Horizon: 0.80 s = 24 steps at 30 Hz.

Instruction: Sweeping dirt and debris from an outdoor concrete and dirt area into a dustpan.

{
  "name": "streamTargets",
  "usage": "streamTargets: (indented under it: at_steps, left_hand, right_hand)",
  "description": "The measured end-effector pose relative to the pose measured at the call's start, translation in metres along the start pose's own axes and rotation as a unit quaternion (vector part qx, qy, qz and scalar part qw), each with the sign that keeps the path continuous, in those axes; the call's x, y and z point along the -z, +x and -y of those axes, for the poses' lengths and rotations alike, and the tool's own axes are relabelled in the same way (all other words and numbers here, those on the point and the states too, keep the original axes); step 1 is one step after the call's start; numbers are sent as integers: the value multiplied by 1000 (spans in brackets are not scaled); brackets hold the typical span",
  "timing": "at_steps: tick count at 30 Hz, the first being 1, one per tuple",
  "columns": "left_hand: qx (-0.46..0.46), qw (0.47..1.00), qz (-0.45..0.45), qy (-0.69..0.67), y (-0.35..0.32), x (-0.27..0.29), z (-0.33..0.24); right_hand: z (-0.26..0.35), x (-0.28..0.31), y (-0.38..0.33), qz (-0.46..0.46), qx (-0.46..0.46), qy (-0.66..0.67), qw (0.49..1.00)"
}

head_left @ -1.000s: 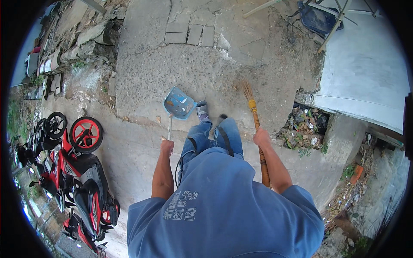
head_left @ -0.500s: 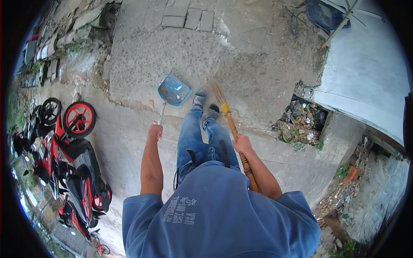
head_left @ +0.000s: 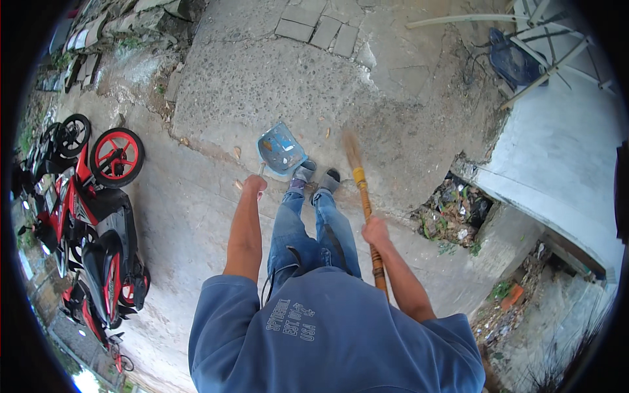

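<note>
My left hand [head_left: 255,185] is closed round the handle of a blue dustpan [head_left: 282,149]. The pan, scuffed and with a few bits in it, is low over the pavement by my left foot; I cannot tell whether it touches the ground. My right hand [head_left: 376,231] grips a long stick broom [head_left: 361,185], its shaft wrapped in brown and yellow bands. The broom's blurred bristles [head_left: 352,149] are ahead of my right foot, apart from the pan. A small dry leaf [head_left: 327,132] lies between pan and bristles.
Red and black motorbikes [head_left: 108,229] stand at the left. A debris-filled hole [head_left: 452,208] opens on the right, beside a pale raised slab [head_left: 544,144]. A blue plastic item [head_left: 514,59] and poles [head_left: 547,62] are at the far right. More dry leaves [head_left: 236,152] dot the pavement.
The dustpan has come nearer my feet, and less of its handle shows. The broom's bristles have moved right, away from the pan. The whole view has shifted and turned slightly.
</note>
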State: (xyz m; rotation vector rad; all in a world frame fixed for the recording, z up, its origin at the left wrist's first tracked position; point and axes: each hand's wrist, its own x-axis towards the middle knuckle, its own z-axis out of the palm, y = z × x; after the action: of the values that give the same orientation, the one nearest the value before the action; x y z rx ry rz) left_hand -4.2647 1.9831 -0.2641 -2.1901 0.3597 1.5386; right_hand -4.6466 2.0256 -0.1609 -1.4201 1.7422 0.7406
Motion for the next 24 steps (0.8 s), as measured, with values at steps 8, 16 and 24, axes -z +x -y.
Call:
streamTargets:
  at_steps: [8, 16, 24]
  left_hand:
    - [-49, 998, 8, 37, 22, 23, -12]
    - [-32, 999, 1, 13, 65, -2, -9]
    - [-66, 996, -11, -51, 25, 16, -6]
  right_hand:
    - [56, -19, -35, 61, 83, -43, 994]
    - [70, -6, -78, 61, 124, -131, 982]
    - [83, 6, -16, -99, 65, -133, 984]
